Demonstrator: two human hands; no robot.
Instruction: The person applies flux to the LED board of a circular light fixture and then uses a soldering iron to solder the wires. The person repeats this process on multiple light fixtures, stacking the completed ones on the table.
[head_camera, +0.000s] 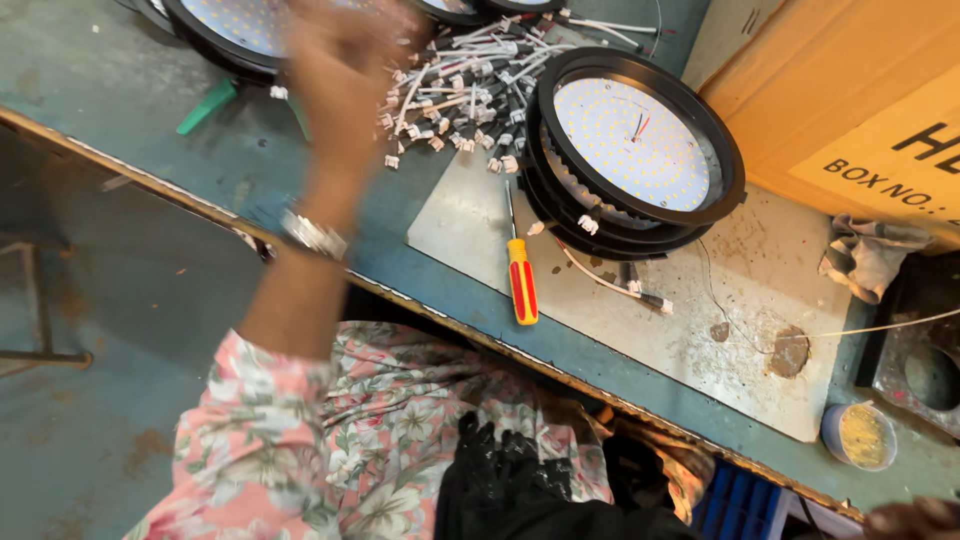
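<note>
My left hand (340, 60) is raised over the teal workbench (120, 90) and blurred by motion, so whether it holds anything cannot be told. A metal watch (313, 235) sits on that wrist. The hand is beside a pile of short white-plug wires (460, 90). Right of the pile is a stack of round LED lamps with black rims (640, 150). A screwdriver with a yellow and red handle (521, 285) lies on a grey metal plate (600, 270). Only a sliver of my right hand (915, 518) shows at the bottom right corner.
Another round LED lamp (235, 30) lies at the top left, with a green plastic piece (205, 105) beside it. A cardboard box (850, 100) fills the right rear. A crumpled rag (870, 255) and a small blue cup of yellow paste (860, 435) sit at the right.
</note>
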